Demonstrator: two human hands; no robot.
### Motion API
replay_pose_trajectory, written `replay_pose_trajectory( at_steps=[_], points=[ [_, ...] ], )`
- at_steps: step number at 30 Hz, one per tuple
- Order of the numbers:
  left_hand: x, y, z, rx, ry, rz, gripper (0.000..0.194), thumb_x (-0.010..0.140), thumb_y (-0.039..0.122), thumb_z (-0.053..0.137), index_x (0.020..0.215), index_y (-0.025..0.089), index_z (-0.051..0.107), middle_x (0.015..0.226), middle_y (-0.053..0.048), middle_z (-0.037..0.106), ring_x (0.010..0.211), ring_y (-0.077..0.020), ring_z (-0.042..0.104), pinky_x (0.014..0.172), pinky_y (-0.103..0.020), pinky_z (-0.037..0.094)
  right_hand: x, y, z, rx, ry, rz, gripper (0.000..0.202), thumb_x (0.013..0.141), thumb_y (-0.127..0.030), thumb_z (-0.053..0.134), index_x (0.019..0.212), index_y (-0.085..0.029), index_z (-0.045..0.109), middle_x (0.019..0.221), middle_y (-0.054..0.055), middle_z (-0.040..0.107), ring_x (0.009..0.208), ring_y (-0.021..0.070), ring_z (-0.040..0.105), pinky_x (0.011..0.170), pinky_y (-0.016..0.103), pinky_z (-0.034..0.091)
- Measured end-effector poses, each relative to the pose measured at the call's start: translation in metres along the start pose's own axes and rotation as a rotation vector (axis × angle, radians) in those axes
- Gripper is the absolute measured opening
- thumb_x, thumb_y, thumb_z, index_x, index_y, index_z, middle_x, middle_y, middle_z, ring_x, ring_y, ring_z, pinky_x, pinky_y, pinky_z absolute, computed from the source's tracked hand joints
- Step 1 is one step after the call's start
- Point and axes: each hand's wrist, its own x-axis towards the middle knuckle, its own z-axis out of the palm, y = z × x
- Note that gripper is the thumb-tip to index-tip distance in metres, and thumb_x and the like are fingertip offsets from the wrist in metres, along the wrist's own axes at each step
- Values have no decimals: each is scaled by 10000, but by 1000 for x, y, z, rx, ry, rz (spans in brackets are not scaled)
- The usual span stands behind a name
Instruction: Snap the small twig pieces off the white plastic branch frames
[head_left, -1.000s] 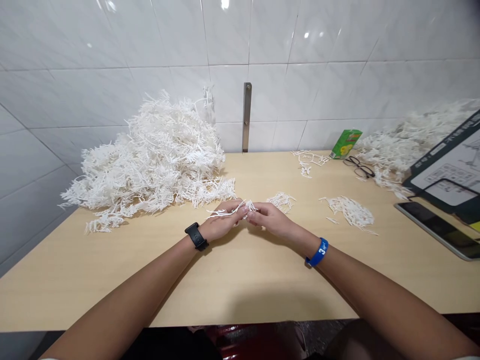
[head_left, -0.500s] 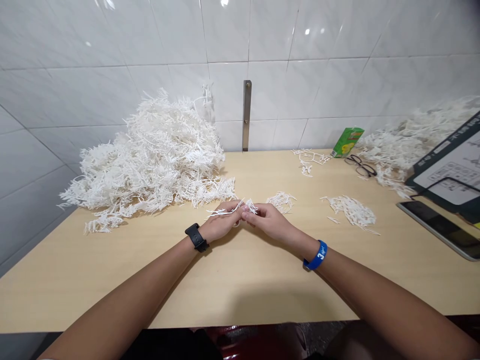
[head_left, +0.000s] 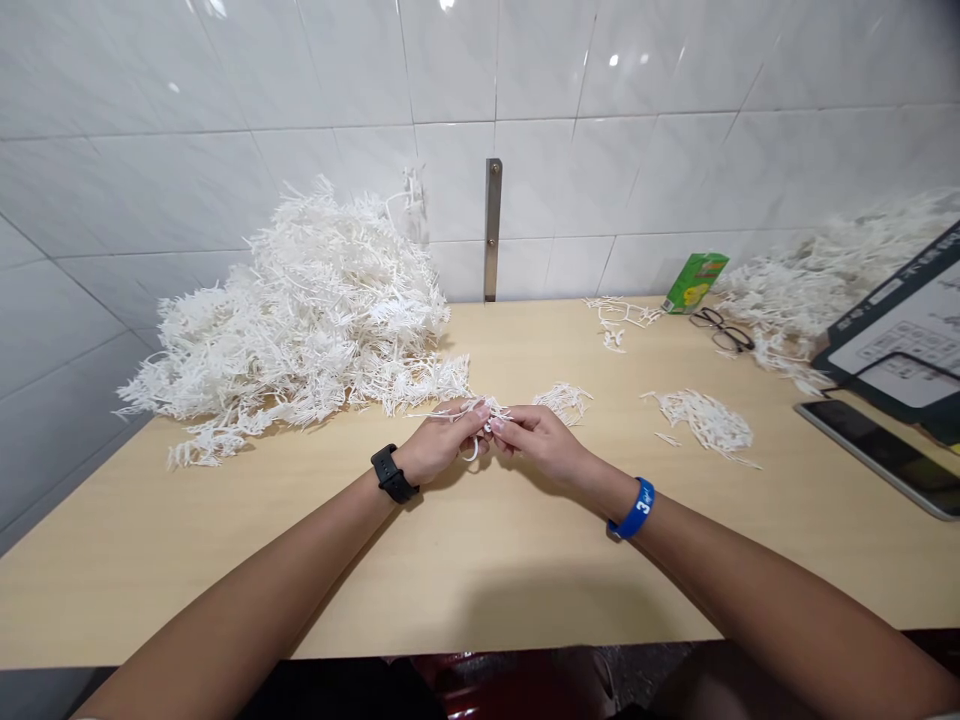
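Observation:
My left hand (head_left: 442, 444) and my right hand (head_left: 541, 440) meet over the middle of the table, fingertips pinched together. Between them is a white branched plastic piece (head_left: 491, 410) with thin twigs; the left fingers grip it and the right thumb and fingertips pinch its other side. A thin curved white strand hangs below the fingers. Just behind my right hand lies a small pile of loose white twigs (head_left: 564, 400). To the left rises a big heap of white branched pieces (head_left: 322, 310). Much of the held piece is hidden by my fingers.
A second small twig pile (head_left: 705, 420) lies right of my hands. Farther right are a phone (head_left: 892, 455), eyeglasses (head_left: 721, 330), a green box (head_left: 695, 283), a dark printed board (head_left: 911, 325) and another white heap (head_left: 832, 270). A tiled wall (head_left: 637, 170) stands behind the table (head_left: 420, 580).
My fingers have shifted around the white piece, and its twigs now point differently. A curved strand now shows below my fingertips. Both forearms stay nearly in place.

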Motion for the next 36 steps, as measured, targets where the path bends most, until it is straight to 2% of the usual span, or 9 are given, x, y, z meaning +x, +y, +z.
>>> replay_pose_trajectory(
  at_steps=[7, 11, 14, 20, 24, 27, 31, 33, 36],
  points=[
    [1, 1, 5, -131, 21, -86, 405, 799, 517, 623, 742, 117, 596, 688, -62, 655, 573, -137, 627, 504, -224, 412, 1, -2, -3, 44, -59, -32, 388, 845, -450, 588, 588, -161, 559, 571, 12, 559, 567, 120, 486, 537, 247, 373],
    [1, 3, 5, -163, 1, -125, 392, 801, 498, 621, 717, 119, 566, 675, -42, 622, 591, -161, 662, 498, -227, 443, 0, -2, -6, 71, -123, -19, 362, 840, -449, 592, 626, -158, 592, 617, 30, 606, 596, 128, 494, 568, 259, 388],
    [0, 4, 6, -172, 3, -120, 389, 789, 481, 639, 668, 128, 530, 626, 5, 542, 566, -146, 646, 504, -233, 475, 0, 3, -11, 77, -153, 6, 339, 838, -447, 596, 684, -146, 625, 624, 27, 605, 569, 116, 467, 548, 254, 367],
    [-1, 7, 9, -250, -9, -119, 362, 798, 429, 645, 632, 138, 506, 600, 30, 465, 560, -97, 546, 598, -275, 530, 1, 12, -18, 107, -212, 13, 384, 835, -466, 606, 613, -157, 553, 572, -10, 492, 535, 100, 393, 520, 249, 316],
    [1, 9, 5, -346, 73, -68, 353, 801, 428, 655, 660, 144, 500, 630, 35, 446, 576, -67, 479, 612, -230, 502, 0, 7, -17, 120, -164, -46, 413, 855, -511, 565, 626, -169, 526, 610, -3, 471, 581, 118, 424, 573, 271, 347],
    [2, 9, 1, -315, 98, -55, 356, 829, 457, 622, 702, 143, 513, 691, 12, 498, 624, -84, 538, 622, -232, 486, 1, -4, -22, -88, -93, -76, 458, 865, -540, 526, 581, -185, 470, 567, -15, 422, 549, 114, 385, 546, 269, 322],
    [2, 6, -1, -202, 112, -56, 397, 842, 507, 588, 689, 153, 493, 671, 3, 527, 588, -112, 576, 579, -258, 470, 3, -9, -41, -467, 23, -44, 502, 891, -462, 491, 492, -200, 336, 503, -51, 246, 492, 86, 234, 510, 267, 192],
    [2, 6, -1, -145, 126, -47, 411, 852, 522, 567, 690, 151, 495, 662, 6, 531, 548, -108, 572, 542, -255, 453, 4, -5, -51, -664, 4, -25, 527, 888, -440, 499, 455, -193, 328, 484, -60, 207, 474, 76, 175, 525, 271, 142],
    [2, 6, -1, -92, 134, -46, 420, 864, 527, 547, 691, 147, 502, 666, 8, 538, 510, -96, 563, 512, -247, 433, 3, 2, -59, -866, -45, -20, 543, 871, -453, 539, 431, -186, 364, 433, -61, 255, 440, 78, 176, 540, 281, 120]
  ],
)
